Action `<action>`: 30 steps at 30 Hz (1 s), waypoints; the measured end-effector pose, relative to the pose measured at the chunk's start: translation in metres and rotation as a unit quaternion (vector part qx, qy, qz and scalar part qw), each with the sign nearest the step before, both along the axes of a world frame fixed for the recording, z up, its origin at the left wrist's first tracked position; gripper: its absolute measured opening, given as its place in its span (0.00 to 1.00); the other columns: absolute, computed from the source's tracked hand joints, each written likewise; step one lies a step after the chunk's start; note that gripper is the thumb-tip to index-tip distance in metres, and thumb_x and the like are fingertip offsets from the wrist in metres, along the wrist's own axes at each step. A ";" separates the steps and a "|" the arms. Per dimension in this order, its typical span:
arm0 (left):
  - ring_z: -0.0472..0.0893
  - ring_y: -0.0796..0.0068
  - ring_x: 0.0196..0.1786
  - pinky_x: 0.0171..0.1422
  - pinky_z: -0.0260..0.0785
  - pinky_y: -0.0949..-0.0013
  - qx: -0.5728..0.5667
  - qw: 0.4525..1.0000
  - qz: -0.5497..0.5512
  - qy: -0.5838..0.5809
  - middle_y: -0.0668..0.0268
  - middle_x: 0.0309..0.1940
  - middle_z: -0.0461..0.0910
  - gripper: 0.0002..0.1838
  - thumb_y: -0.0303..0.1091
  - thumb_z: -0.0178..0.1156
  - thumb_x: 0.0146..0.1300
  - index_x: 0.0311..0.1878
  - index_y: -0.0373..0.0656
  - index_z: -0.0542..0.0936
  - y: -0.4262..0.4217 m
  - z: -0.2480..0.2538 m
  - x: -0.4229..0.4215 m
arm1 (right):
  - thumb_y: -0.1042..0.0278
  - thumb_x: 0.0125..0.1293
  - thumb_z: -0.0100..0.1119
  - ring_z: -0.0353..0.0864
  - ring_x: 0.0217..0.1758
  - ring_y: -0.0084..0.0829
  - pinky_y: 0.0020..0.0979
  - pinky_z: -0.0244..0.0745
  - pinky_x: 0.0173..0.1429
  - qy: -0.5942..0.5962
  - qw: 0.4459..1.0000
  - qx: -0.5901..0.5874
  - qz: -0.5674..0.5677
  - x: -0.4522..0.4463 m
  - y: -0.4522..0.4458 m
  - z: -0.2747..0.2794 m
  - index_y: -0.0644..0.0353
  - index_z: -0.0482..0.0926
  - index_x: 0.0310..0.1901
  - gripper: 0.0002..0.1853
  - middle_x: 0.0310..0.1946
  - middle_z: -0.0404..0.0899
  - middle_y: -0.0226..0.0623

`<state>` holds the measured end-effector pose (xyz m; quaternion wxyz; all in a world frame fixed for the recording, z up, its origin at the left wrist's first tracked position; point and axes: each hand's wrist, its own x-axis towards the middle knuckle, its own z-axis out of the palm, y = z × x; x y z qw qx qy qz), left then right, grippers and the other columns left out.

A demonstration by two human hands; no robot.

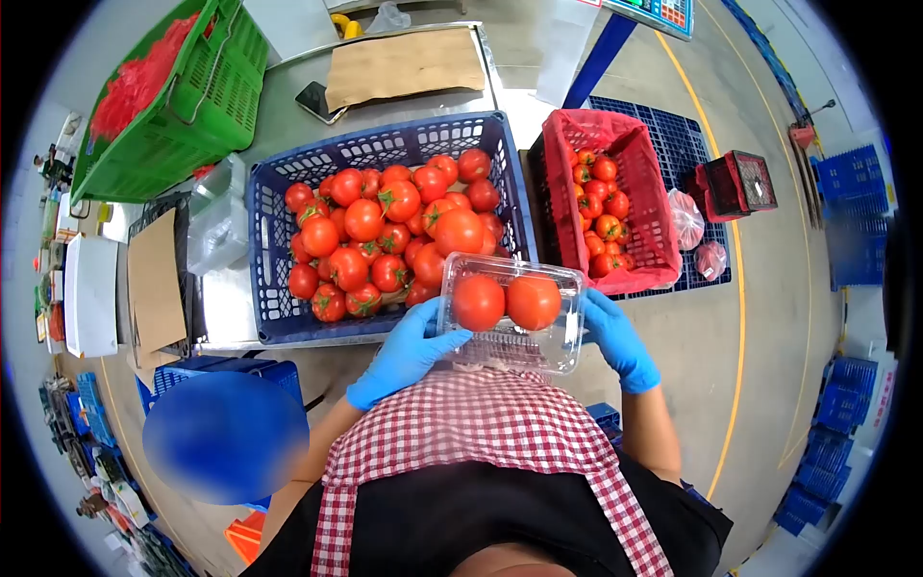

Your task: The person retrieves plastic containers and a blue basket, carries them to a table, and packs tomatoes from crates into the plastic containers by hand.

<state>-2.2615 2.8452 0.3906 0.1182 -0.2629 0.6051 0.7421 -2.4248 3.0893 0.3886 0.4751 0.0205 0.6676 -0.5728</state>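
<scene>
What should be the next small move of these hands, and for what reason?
Probably the right hand could leave the clear tray and pick another tomato from the dark blue crate, while the left hand supports the tray: its two tomatoes leave bare space on the near side, and the crate stands just beyond.

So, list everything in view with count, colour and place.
Tray: one, clear, centre
Packed tomatoes: two, red, in tray
Navy crate: one, dark blue, on table
Loose tomatoes: many, red, in navy crate
Red crate: one, red, right of navy crate
Other tomatoes: many, orange-red, in red crate
Green crate: one, green, far left
Cardboard: two, brown, table's far end and left
Phone: one, dark, beside cardboard
Background items: uncounted, mixed, around edges
Apron: one, red-white, worn
Left hand and right hand: two, blue-gloved, at tray's sides
</scene>
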 end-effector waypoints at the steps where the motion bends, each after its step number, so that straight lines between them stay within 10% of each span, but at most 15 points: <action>1: 0.78 0.79 0.45 0.51 0.72 0.73 -0.014 1.000 -0.008 -0.010 0.64 0.48 0.76 0.29 0.31 0.64 0.61 0.63 0.36 0.65 0.003 0.002 0.001 | 0.56 0.71 0.49 0.79 0.45 0.28 0.30 0.77 0.42 -0.018 1.000 -0.001 -0.024 0.004 0.007 0.003 0.59 0.72 0.56 0.19 0.46 0.78 0.35; 9: 0.76 0.79 0.48 0.50 0.72 0.74 0.049 0.995 0.072 0.045 0.65 0.48 0.75 0.27 0.29 0.60 0.63 0.65 0.36 0.65 0.012 -0.019 0.016 | 0.70 0.70 0.49 0.83 0.42 0.35 0.32 0.80 0.47 -0.048 0.997 -0.061 -0.021 0.065 0.025 0.005 0.60 0.48 0.72 0.33 0.39 0.78 0.43; 13: 0.78 0.74 0.50 0.54 0.74 0.68 0.107 0.991 0.058 0.062 0.60 0.51 0.76 0.25 0.27 0.57 0.65 0.65 0.36 0.65 0.004 -0.032 0.036 | 0.75 0.68 0.51 0.83 0.41 0.34 0.33 0.80 0.49 -0.023 0.997 -0.068 -0.027 0.061 0.029 -0.009 0.60 0.49 0.72 0.33 0.38 0.78 0.42; 21: 0.77 0.77 0.39 0.45 0.70 0.71 -0.089 0.996 0.028 0.007 0.64 0.34 0.79 0.12 0.30 0.63 0.55 0.41 0.36 0.76 0.016 -0.048 0.046 | 0.80 0.58 0.46 0.74 0.29 0.22 0.25 0.72 0.39 0.018 0.998 0.054 0.033 0.063 0.025 -0.031 0.66 0.76 0.31 0.07 0.27 0.78 0.35; 30: 0.76 0.77 0.36 0.43 0.70 0.71 -0.004 0.964 0.235 0.120 0.65 0.32 0.76 0.10 0.25 0.59 0.56 0.41 0.36 0.73 0.021 -0.033 0.066 | 0.73 0.65 0.50 0.79 0.23 0.29 0.28 0.75 0.32 0.074 0.995 -0.015 0.062 0.039 -0.018 -0.012 0.66 0.74 0.37 0.05 0.26 0.79 0.38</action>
